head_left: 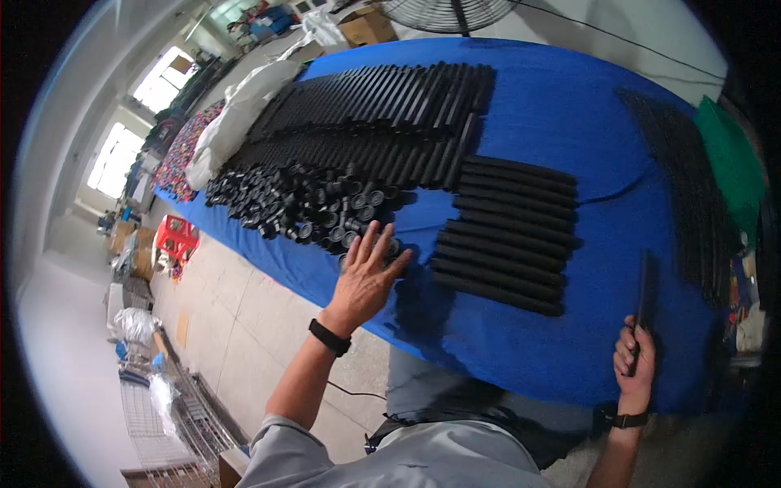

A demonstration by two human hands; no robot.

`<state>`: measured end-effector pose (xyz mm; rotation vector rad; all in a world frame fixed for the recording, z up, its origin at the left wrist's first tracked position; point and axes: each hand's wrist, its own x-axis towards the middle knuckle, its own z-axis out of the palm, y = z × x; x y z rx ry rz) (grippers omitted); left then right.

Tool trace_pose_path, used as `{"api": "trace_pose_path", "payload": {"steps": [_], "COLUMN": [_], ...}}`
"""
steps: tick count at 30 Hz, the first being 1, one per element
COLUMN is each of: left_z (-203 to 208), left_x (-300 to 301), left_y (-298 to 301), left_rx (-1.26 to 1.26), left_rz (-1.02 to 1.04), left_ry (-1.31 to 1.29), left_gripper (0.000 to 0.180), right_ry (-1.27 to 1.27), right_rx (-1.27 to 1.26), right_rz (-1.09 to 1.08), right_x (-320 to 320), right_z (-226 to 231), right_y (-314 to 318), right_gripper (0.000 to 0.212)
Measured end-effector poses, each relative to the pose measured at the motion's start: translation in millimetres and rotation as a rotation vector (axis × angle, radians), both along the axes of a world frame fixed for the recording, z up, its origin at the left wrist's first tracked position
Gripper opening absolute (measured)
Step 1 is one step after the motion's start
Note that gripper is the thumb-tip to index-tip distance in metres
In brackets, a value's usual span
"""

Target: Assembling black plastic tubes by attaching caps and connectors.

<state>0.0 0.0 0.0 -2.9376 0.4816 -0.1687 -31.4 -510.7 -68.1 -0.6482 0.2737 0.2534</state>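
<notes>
My left hand [370, 275] reaches over the near edge of a heap of small round black caps [281, 199], its fingers stretched and apart. Whether a fingertip touches a cap is hard to make out. In my right hand [635, 358], at the right of the blue-covered table [561, 106], a black tube [647, 281] stands up out of the closed fingers. Between my hands lies a stack of black tubes [508, 232], side by side and pointing left to right. Longer rows of black tubes [374, 98] lie behind the caps.
More dark tubes [687, 195] lie along the right side beside a green cloth [730, 167]. A white sheet [236, 118] and a multicoloured heap of small pieces [181, 154] are at the far left. A red stool [176, 237] stands on the floor; a fan [443, 12] is behind the table.
</notes>
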Motion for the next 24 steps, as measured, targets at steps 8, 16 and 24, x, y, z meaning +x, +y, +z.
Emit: {"api": "trace_pose_path", "payload": {"steps": [8,16,24], "left_z": [7.5,32.6,-10.2], "left_x": [-0.8,-13.7,45.0], "left_y": [-3.0,-119.9,-227.8], "left_rx": [-0.320,-2.493,-2.398], "left_rz": [-0.026,0.121,-0.108], "left_ry": [-0.069,0.841,1.326], "left_gripper": [0.040,0.046,0.043], "right_ry": [-0.109,-0.104,-0.227], "right_rx": [-0.334,-0.947,-1.267], "right_rz": [0.035,0.164,0.275], "right_x": [-9.1,-42.2,-83.1], "right_z": [22.7,44.7,48.1], "right_y": [24.1,53.4,59.7], "right_gripper": [0.027,0.028,0.038]}}
